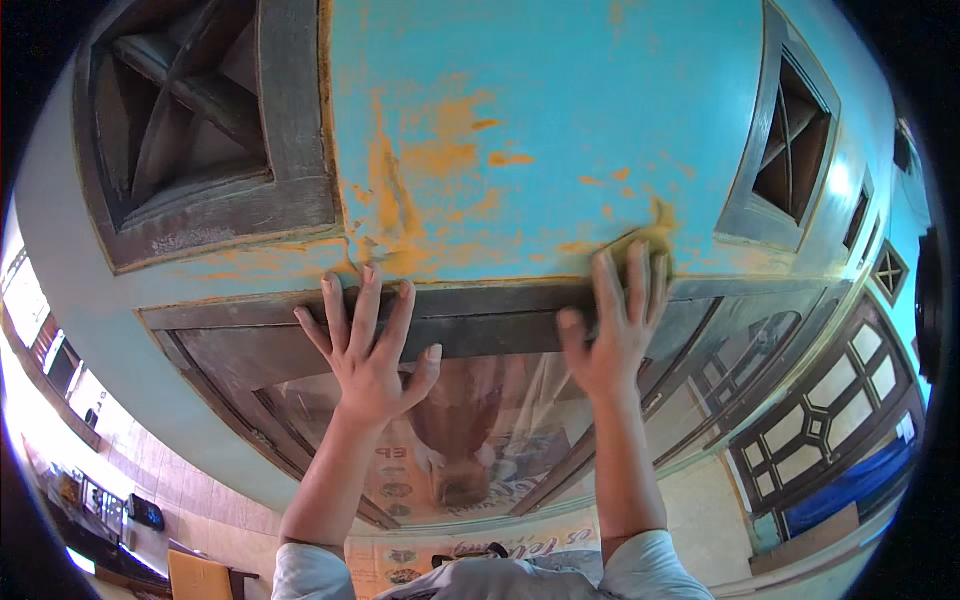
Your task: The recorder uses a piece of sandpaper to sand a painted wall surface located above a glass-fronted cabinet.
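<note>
My left hand (368, 350) lies flat with fingers spread on the dark wooden top rail of a door frame (480, 318) and holds nothing. My right hand (612, 325) reaches a little higher and presses a small yellowish pad (645, 240) against the turquoise wall (560, 90) just above the frame. Only the pad's upper edge shows past my fingertips. Around the pad the paint is worn through to orange patches (440, 155).
Two dark square vent openings with crossed bars sit in the wall, one at the upper left (190, 110) and one at the upper right (790, 150). Below the rail is a glazed door panel (470, 430). More framed windows (830, 410) stand at the right.
</note>
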A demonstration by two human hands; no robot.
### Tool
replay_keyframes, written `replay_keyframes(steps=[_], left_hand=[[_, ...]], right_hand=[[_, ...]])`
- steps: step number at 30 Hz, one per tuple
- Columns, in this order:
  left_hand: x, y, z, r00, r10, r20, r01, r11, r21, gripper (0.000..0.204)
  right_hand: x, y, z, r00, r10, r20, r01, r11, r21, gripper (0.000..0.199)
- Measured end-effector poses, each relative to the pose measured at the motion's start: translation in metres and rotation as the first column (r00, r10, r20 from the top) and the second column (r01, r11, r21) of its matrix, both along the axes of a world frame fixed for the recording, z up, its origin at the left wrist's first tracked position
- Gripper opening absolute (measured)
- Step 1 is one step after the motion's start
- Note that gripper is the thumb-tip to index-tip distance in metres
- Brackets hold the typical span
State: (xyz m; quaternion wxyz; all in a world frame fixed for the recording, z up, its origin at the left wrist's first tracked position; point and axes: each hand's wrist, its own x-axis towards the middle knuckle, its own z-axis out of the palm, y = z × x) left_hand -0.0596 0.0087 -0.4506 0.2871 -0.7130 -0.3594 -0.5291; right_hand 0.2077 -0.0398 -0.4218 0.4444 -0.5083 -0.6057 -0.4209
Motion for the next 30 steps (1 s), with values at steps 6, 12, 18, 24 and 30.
replay_keyframes(steps=[6, 12, 18, 24, 30], left_hand=[[0.023, -0.008, 0.006, 0.997, -0.068, 0.031, 0.068, 0.997, -0.031, 0.065], [0.023, -0.012, 0.005, 0.998, -0.033, -0.055, 0.030, 0.999, -0.038, 0.066], [0.055, -0.025, 0.031, 0.993, -0.039, -0.112, 0.031, 0.997, -0.067, 0.065], [0.077, -0.021, 0.034, 0.991, -0.033, -0.128, 0.027, 0.999, -0.047, 0.062], [0.107, -0.032, 0.054, 0.983, 0.022, -0.183, -0.033, 0.998, -0.053, 0.064]], right_hand=[[-0.030, -0.002, 0.035, 0.996, 0.068, -0.057, -0.064, 0.996, 0.064, 0.064], [0.028, 0.000, -0.009, 0.999, -0.023, 0.035, 0.024, 0.998, -0.056, 0.066], [0.030, 0.001, 0.051, 0.993, 0.066, -0.097, -0.055, 0.992, 0.114, 0.065], [0.066, -0.001, -0.018, 1.000, 0.006, -0.021, -0.007, 1.000, -0.025, 0.064], [0.073, -0.009, 0.044, 0.985, 0.104, -0.137, -0.089, 0.989, 0.117, 0.064]])
